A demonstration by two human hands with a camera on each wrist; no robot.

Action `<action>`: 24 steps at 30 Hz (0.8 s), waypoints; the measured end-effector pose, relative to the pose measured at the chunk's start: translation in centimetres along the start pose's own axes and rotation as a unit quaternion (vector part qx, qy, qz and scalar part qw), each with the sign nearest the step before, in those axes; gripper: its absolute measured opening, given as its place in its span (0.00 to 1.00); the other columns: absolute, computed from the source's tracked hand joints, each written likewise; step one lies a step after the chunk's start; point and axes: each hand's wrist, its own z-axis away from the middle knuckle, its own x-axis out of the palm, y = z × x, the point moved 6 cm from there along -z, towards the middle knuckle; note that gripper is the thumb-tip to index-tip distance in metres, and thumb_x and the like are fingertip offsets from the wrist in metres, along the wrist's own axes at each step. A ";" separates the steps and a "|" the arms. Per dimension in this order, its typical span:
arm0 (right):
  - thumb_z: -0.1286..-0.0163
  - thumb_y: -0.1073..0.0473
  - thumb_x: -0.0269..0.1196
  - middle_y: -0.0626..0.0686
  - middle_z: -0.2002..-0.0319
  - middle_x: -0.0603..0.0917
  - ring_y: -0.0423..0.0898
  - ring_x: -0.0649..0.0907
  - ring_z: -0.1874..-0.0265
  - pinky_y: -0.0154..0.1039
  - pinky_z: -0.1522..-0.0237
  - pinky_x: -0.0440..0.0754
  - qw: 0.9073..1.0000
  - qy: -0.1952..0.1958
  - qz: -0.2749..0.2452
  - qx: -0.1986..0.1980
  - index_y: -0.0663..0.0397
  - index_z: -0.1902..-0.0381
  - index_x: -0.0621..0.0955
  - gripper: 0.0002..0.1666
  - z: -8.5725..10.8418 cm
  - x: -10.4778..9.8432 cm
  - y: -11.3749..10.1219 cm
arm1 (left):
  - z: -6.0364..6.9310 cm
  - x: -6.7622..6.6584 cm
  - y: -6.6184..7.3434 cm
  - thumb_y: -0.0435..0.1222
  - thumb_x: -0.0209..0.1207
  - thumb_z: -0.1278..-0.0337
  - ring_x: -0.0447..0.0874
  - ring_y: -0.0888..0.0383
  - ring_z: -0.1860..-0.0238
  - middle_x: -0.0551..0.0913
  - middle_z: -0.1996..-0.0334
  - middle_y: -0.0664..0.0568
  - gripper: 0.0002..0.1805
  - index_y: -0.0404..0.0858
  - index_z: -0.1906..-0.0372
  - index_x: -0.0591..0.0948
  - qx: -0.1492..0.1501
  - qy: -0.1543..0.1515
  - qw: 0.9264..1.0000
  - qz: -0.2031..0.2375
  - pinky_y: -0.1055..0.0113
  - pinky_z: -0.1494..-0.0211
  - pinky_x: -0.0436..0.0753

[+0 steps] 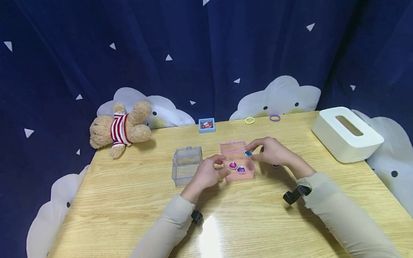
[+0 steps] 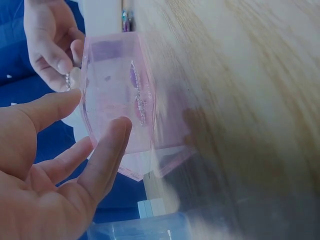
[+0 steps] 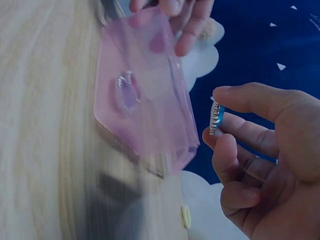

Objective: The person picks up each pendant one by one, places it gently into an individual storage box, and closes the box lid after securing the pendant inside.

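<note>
"What is the right hand (image 1: pixel 272 152) doing?"

"Pinching a small blue gem with a silver beaded rim (image 1: pixel 247 153) between thumb and fingers. It's off the counter (image 1: pixel 156 230), up by the right edge of that see-through pink plastic box (image 1: pixel 240 176), toward the lid."

"And the left hand (image 1: pixel 208 173)?"

"Holding nothing that I can see. Its fingers are apart, thumb on the near side, just by the pink box's left wall. Whether they actually touch it, I can't tell."

"The box is open?"

"Yes, the lid stands up on the far side. Inside lie a pink heart-shaped gem (image 1: pixel 233 165) and, to its right and a little nearer, a purple gem (image 1: pixel 241 169), both with silvery beaded edges. Another small purple piece (image 1: pixel 275 165) sits to the right of the box, partly hidden by the right hand."

"What's left of the pink one?"

"A clear, bluish plastic box (image 1: pixel 182 181), lid up as well."

"And along the far edge?"

"A brown teddy bear in a red-and-white striped top (image 1: pixel 120 129) lying at the left, then a square light-blue case (image 1: pixel 206 125), a yellow ring (image 1: pixel 249 120) and a purple ring (image 1: pixel 275 118). A white tissue box (image 1: pixel 349 134) stands at the right."
</note>
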 end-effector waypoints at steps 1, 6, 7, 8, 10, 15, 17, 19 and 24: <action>0.41 0.59 0.71 0.53 0.58 0.88 0.42 0.77 0.76 0.35 0.74 0.76 1.000 -0.004 -0.002 -0.001 0.48 0.52 0.87 0.17 -0.1 0.3 -0.1 | 0.0 0.0 0.0 0.38 0.67 0.41 0.88 0.43 0.49 0.84 0.44 0.39 0.26 0.39 0.37 0.78 0.000 0.000 1.000 0.001 0.55 0.46 0.86; 0.41 0.57 0.72 0.51 0.59 0.88 0.41 0.76 0.74 0.35 0.73 0.75 1.000 -0.022 0.003 -0.011 0.48 0.53 0.87 0.16 -0.5 1.4 -0.4 | -0.1 0.0 0.0 0.39 0.67 0.41 0.88 0.44 0.49 0.84 0.44 0.39 0.27 0.40 0.37 0.78 -0.002 -0.001 1.000 0.001 0.56 0.47 0.87; 0.41 0.57 0.72 0.51 0.58 0.88 0.41 0.76 0.72 0.34 0.72 0.75 1.000 -0.026 0.005 -0.014 0.48 0.53 0.87 0.16 -0.6 1.6 -0.5 | -0.1 0.0 0.0 0.40 0.67 0.41 0.88 0.44 0.49 0.84 0.44 0.40 0.27 0.40 0.37 0.78 -0.003 -0.002 1.000 -0.001 0.56 0.47 0.87; 0.41 0.57 0.72 0.50 0.58 0.89 0.41 0.77 0.71 0.34 0.71 0.75 0.999 -0.029 0.005 -0.015 0.48 0.54 0.87 0.16 -0.6 1.8 -0.6 | -0.1 0.0 0.0 0.40 0.67 0.41 0.88 0.44 0.49 0.84 0.44 0.40 0.27 0.41 0.37 0.78 -0.004 -0.001 1.000 -0.002 0.56 0.47 0.87; 0.41 0.58 0.71 0.50 0.58 0.89 0.41 0.76 0.72 0.34 0.71 0.75 0.999 -0.035 0.002 -0.013 0.48 0.54 0.87 0.16 -0.7 2.1 -0.6 | -0.1 0.0 0.0 0.40 0.67 0.41 0.88 0.44 0.49 0.84 0.44 0.40 0.27 0.41 0.37 0.78 -0.007 -0.001 1.000 -0.004 0.56 0.47 0.86; 0.43 0.58 0.71 0.50 0.57 0.90 0.45 0.80 0.70 0.35 0.69 0.76 0.999 -0.043 0.001 -0.015 0.50 0.54 0.87 0.17 -0.9 2.8 -0.5 | -0.1 0.0 0.0 0.39 0.67 0.40 0.87 0.44 0.48 0.83 0.43 0.40 0.27 0.41 0.36 0.77 -0.012 -0.003 1.000 -0.001 0.54 0.45 0.85; 0.43 0.57 0.72 0.50 0.56 0.90 0.47 0.83 0.64 0.35 0.64 0.77 0.999 -0.042 0.009 -0.016 0.50 0.54 0.87 0.17 -1.0 3.1 -0.2 | 0.0 0.0 0.0 0.40 0.66 0.40 0.87 0.44 0.48 0.83 0.43 0.40 0.27 0.41 0.36 0.77 -0.015 -0.004 1.000 0.002 0.53 0.45 0.85; 0.43 0.57 0.72 0.51 0.56 0.90 0.48 0.83 0.60 0.37 0.60 0.77 0.999 -0.042 0.015 -0.013 0.50 0.54 0.87 0.17 -1.1 3.4 0.0 | 0.0 0.0 0.0 0.40 0.66 0.40 0.87 0.43 0.48 0.83 0.43 0.40 0.27 0.41 0.36 0.77 -0.016 -0.004 1.000 0.003 0.53 0.45 0.85; 0.45 0.56 0.74 0.49 0.56 0.90 0.48 0.84 0.59 0.42 0.56 0.80 0.999 -0.038 0.027 -0.007 0.48 0.56 0.88 0.17 -1.3 3.8 0.0 | 0.1 -0.1 0.0 0.39 0.66 0.40 0.87 0.43 0.49 0.83 0.44 0.40 0.26 0.40 0.36 0.77 -0.016 -0.004 1.000 0.002 0.53 0.45 0.85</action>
